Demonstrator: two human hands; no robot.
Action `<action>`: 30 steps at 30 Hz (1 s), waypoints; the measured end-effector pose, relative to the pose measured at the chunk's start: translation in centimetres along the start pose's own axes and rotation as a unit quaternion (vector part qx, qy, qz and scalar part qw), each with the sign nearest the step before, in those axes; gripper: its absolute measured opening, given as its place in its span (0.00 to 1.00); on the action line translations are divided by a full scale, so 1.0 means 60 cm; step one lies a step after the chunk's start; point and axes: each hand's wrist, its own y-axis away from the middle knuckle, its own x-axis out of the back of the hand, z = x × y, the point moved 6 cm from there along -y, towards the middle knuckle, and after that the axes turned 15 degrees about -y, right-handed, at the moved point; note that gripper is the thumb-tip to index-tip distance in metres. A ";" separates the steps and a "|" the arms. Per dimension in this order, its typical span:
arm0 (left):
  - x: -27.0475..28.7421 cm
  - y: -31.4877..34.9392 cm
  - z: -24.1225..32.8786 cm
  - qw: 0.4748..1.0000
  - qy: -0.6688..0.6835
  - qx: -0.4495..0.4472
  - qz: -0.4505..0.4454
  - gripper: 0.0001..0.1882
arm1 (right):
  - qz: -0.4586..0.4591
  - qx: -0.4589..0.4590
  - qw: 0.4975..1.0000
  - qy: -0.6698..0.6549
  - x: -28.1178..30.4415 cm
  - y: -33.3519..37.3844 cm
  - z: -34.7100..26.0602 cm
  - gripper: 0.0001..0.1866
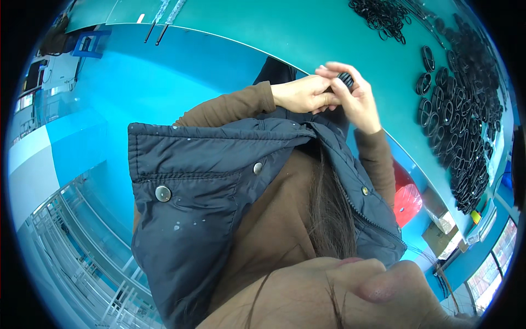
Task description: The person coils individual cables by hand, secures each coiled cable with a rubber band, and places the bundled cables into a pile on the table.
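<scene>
Both my hands meet over the near edge of the green table (307,46). My right hand (360,104) is curled round a small black coiled bundle (346,80), whose strands lie side by side like a wound cable. Bent against it from the left is my left hand (307,93), its fingers closed at the bundle's lower side. The fingers overlap and hide most of the bundle, so its lower end does not show.
Many similar black coils (452,109) cover the table's right side. A loose heap of black loops (381,19) lies farther back. Two thin rods (167,22) overhang the edge at the left. Below the table on the right are a red seat-like object (406,203) and a cardboard box (438,236).
</scene>
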 end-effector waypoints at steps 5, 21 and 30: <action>0.042 -0.008 0.008 0.994 0.090 -0.037 0.059 0.08 | 0.191 0.224 0.814 0.501 0.165 -0.094 -0.071 0.16; 0.110 -0.090 0.008 0.939 -0.136 -0.081 0.306 0.08 | 0.166 0.044 0.983 -0.067 0.110 -0.048 -0.028 0.07; 0.091 -0.087 -0.001 0.959 -0.077 -0.093 0.256 0.08 | -0.060 -0.028 0.948 -0.312 0.053 -0.010 -0.030 0.10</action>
